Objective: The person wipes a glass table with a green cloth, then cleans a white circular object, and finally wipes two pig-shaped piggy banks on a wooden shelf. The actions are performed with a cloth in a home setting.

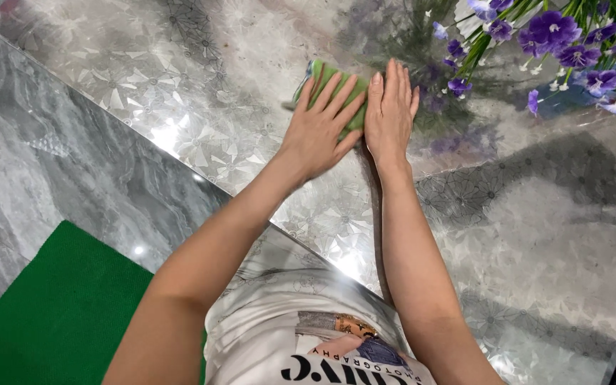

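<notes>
Both arms stretched forward over a glossy grey table top (536, 235) covered in a clear, flower-embossed plastic sheet. Left hand (320, 128) laid flat on a folded green cloth (328, 77), fingers (336, 89) straight and slightly fanned, palm pressing down. Right hand (390, 107) flat alongside, fingers (393, 78) pressed close together, thumb side touching the left hand and the cloth's edge. Nothing pinched or gripped by either hand; only downward pressure. Cloth near the far middle of the table, just beside a bunch of purple flowers on green stems (536, 39) lying to the right. Below the table edge, grey marble-patterned floor (37, 164) and a bright green mat (58, 314). Risks, as a judgement: a wide sweep to the right likely to catch the stems and bruise or drag the blooms; on such a slick sheet, cloth liable to slide out from under flat palms; plastic cover possibly bunching under hard pressure.
</notes>
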